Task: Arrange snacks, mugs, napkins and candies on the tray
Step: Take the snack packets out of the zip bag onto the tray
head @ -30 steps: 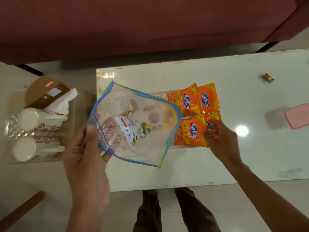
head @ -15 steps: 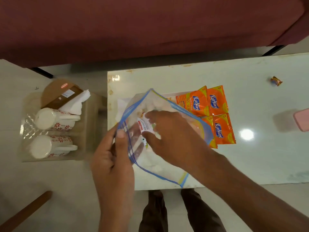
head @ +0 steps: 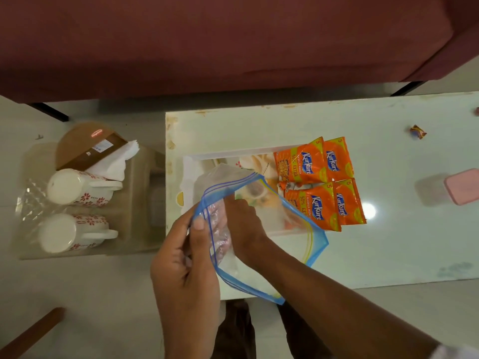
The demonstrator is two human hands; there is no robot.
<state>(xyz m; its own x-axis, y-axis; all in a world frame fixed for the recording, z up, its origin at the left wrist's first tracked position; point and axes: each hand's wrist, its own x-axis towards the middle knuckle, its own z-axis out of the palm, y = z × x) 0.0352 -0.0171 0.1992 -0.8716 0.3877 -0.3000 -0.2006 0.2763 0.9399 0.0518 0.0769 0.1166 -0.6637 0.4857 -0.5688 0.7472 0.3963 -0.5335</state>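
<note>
**Observer A:** Holding the zip bag [head: 261,244] open is the left hand's [head: 185,268] job: thumb and fingers pinch the blue rim at the near-left corner, so the mouth stays spread above the tray [head: 233,152]. The right hand [head: 245,229] is pushed inside the bag through that opening.

**Observer B:** What does the right hand hold?

**Observer A:** I cannot tell. Its fingers curl downward behind the plastic, so whether they grip anything is hidden. I judge it is reaching for whatever remains in the bag.

**Observer B:** Status of the task items?

**Observer A:** Four orange snack packets [head: 317,182] lie in a two-by-two block on the right end of the tray, edges overlapping, probably to leave the left portion free. Two mugs [head: 77,208] lie on their sides on a low stool [head: 140,229] left of the table [head: 311,120], with white napkins [head: 116,161] against a brown holder [head: 88,143] just behind them. None of these are on the tray yet. One wrapped candy [head: 417,131] sits alone, well apart, on the far right of the table.

**Observer B:** Anything unclear?

**Observer A:** The tray's printed floor is mostly covered by the bag. A pink object [head: 464,186] is cut off at the right edge.
</note>
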